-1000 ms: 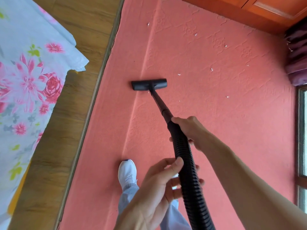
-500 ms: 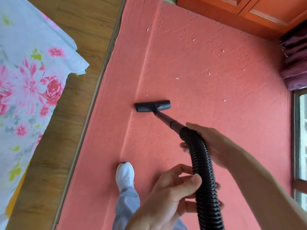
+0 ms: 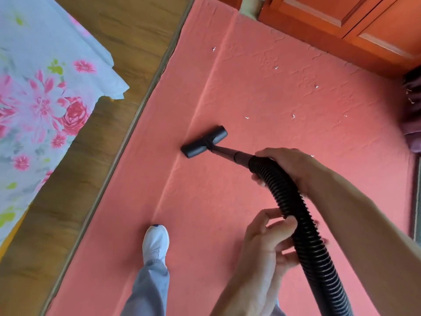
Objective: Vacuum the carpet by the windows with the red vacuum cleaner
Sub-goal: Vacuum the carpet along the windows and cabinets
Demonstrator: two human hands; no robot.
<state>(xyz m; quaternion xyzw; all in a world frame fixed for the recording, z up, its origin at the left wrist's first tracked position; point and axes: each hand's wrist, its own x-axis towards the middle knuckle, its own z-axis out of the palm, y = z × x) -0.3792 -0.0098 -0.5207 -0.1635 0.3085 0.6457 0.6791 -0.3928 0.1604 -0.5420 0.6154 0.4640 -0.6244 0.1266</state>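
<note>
A salmon-red carpet [image 3: 262,92] covers the floor ahead, dotted with small white scraps [image 3: 293,116]. The black vacuum nozzle [image 3: 204,141] rests flat on the carpet, angled, on a short dark tube [image 3: 230,153]. My right hand [image 3: 289,166] grips the top end of the ribbed black hose [image 3: 312,242] where it joins the tube. My left hand [image 3: 266,238] holds the hose lower down, thumb over it and fingers loosely curled beneath. The red vacuum body is out of view.
A wooden floor strip [image 3: 75,201] runs along the carpet's left edge, beside a bed with a floral sheet [image 3: 38,106]. Orange wooden cabinets [image 3: 355,26] stand at the far end. A dark curtain [image 3: 412,106] and window frame [image 3: 417,201] line the right. My white shoe [image 3: 156,242] is on the carpet.
The nozzle has been pulled back toward me and twisted to a slant. My right hand has drawn back and to the right with the hose; the left hand has followed lower on the hose.
</note>
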